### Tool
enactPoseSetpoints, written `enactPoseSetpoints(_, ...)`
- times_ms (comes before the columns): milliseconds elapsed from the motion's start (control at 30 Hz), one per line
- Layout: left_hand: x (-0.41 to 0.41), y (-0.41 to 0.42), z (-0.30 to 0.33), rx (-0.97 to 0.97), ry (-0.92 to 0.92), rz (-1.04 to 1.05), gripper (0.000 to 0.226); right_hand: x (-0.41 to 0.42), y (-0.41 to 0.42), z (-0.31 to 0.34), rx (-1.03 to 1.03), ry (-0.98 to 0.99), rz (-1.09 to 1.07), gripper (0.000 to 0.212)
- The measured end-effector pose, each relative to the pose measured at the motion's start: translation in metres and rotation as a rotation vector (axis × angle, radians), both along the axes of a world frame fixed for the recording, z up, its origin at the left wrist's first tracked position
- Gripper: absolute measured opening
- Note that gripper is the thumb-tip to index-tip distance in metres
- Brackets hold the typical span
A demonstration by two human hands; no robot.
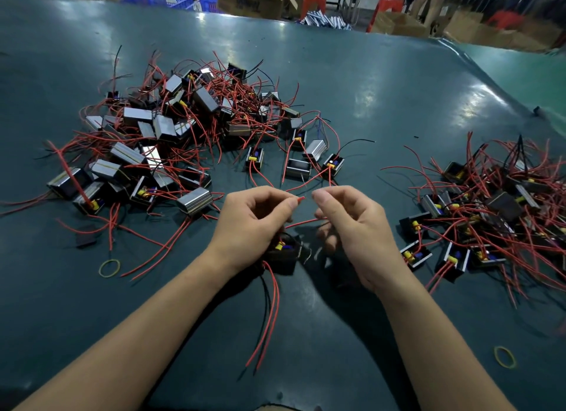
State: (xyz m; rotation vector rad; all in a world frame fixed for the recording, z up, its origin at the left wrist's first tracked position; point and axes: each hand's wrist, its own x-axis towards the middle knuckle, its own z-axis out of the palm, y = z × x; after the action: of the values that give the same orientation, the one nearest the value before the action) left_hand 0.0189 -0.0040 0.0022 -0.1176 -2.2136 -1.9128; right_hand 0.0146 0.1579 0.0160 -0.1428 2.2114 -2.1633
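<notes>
Head view: left hand pinches upper red lead between thumb and forefinger, close to tip; tip protrudes toward right hand. Right fingers curled, gripping lower red lead, which runs in from black module. Module located directly under left palm, low over dark green surface; further leads trail toward camera. Hands near each other, not touching. Big module pile at left, smaller pile at right. Rubber band beside left forearm.
</notes>
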Motion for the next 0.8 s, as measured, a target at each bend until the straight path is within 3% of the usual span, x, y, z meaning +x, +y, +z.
enactPoseSetpoints(67, 0.003, -0.003, 0.003, -0.043, 0.007, -0.001, 0.009, -0.001, 0.010, 0.003, 0.043, 0.042, 0.011, 0.007)
enactPoseSetpoints(167, 0.007, -0.017, 0.013, -0.386, 0.348, 0.032, 0.021, -0.002, 0.018, 0.006, 0.017, 0.030, 0.084, 0.021)
enactPoseSetpoints(233, 0.010, -0.024, 0.014, -0.469, 0.518, -0.127, 0.026, -0.002, 0.020, 0.005, 0.004, 0.051, 0.112, 0.034)
enactPoseSetpoints(300, 0.012, -0.023, 0.012, -0.538, 0.569, -0.264, 0.023, -0.003, 0.020, 0.004, 0.045, 0.123, 0.087, 0.046)
enactPoseSetpoints(433, 0.008, -0.014, 0.004, -0.633, 0.611, -0.340, 0.012, -0.003, 0.016, 0.003, -0.013, 0.173, 0.030, 0.049)
enactPoseSetpoints(567, 0.004, -0.016, 0.000, -0.645, 0.647, -0.279, 0.017, -0.002, 0.016, 0.004, -0.081, 0.186, 0.000, 0.047)
enactPoseSetpoints(700, 0.006, -0.008, 0.001, -0.463, 0.540, -0.063, 0.010, 0.001, 0.012, 0.007, -0.135, 0.104, 0.008, 0.011)
enactPoseSetpoints(800, 0.007, 0.002, 0.003, -0.369, 0.446, 0.041, 0.007, 0.004, 0.004, 0.007, -0.227, 0.049, 0.041, 0.008)
